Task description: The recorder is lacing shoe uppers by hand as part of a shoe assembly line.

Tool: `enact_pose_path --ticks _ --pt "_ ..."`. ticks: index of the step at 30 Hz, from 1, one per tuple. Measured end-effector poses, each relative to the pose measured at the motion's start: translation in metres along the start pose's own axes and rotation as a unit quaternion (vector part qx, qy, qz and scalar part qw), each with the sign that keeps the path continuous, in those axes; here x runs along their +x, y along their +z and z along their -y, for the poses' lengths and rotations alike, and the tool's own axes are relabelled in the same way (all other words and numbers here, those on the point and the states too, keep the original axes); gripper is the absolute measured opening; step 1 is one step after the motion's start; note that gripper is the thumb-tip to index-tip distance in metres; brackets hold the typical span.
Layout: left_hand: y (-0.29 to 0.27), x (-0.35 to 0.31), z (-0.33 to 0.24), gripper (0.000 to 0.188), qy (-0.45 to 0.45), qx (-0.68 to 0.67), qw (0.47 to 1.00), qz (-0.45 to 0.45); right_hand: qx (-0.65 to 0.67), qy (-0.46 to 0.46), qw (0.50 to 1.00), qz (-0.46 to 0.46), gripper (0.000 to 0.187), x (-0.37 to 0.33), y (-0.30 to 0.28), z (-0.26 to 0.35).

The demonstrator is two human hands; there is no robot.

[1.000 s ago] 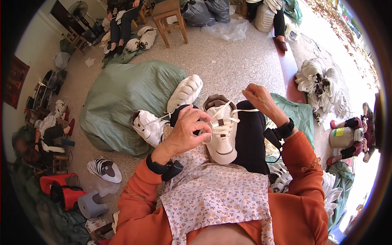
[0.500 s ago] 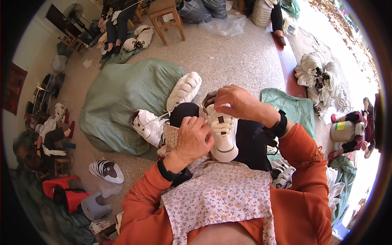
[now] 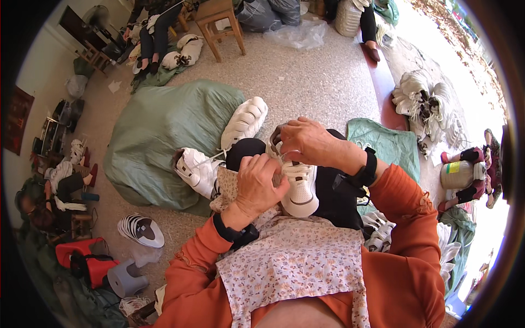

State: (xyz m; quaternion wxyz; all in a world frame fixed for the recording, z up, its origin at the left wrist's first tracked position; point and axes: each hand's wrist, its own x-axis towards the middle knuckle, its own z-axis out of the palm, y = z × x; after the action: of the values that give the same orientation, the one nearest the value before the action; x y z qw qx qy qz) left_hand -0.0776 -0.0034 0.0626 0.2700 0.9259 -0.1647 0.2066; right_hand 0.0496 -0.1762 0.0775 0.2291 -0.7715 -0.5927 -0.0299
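Note:
A white low-top shoe (image 3: 301,194) with brown trim and a brown lining rests on my dark-trousered lap, toe toward me. Over its tongue and upper eyelets is my right hand (image 3: 311,143), fingers curled in a pinch at the shoelace. At the shoe's left edge my left hand (image 3: 256,183) is closed, thumb against fingers. What lies between its fingertips is too small to make out. The fingertips of both hands are close together beside the lacing. Just beyond my left hand, a white shoe (image 3: 198,170) lies tilted, a lace trailing from it toward another white shoe (image 3: 244,121).
A big green sack (image 3: 164,142) bulges ahead on the left. One striped shoe (image 3: 141,230) lies on the speckled floor near a grey stool (image 3: 127,277). Heaped white shoes (image 3: 421,101) are at the right, past a green cloth (image 3: 385,145). Other people sit around the room; a wooden stool (image 3: 216,24) stands ahead.
My right hand has come down and slightly left over the shoe's upper eyelets, closer to my left hand. The left hand and the shoe have barely shifted.

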Motion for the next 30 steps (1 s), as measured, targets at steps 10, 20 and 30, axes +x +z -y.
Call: enact_pose_path --ticks 10,20,30 --pt "0.003 -0.001 0.009 0.014 0.045 0.026 0.998 -0.027 -0.009 0.005 1.000 0.007 0.009 0.000 -0.002 0.000" --pt "-0.007 0.013 0.015 0.015 0.021 0.127 0.990 -0.058 -0.022 0.021 0.998 0.049 0.014 0.007 0.001 0.003" --pt "-0.009 0.032 0.037 0.015 -0.023 -0.250 0.965 0.082 -0.026 0.070 0.994 0.077 0.015 0.013 0.004 0.001"
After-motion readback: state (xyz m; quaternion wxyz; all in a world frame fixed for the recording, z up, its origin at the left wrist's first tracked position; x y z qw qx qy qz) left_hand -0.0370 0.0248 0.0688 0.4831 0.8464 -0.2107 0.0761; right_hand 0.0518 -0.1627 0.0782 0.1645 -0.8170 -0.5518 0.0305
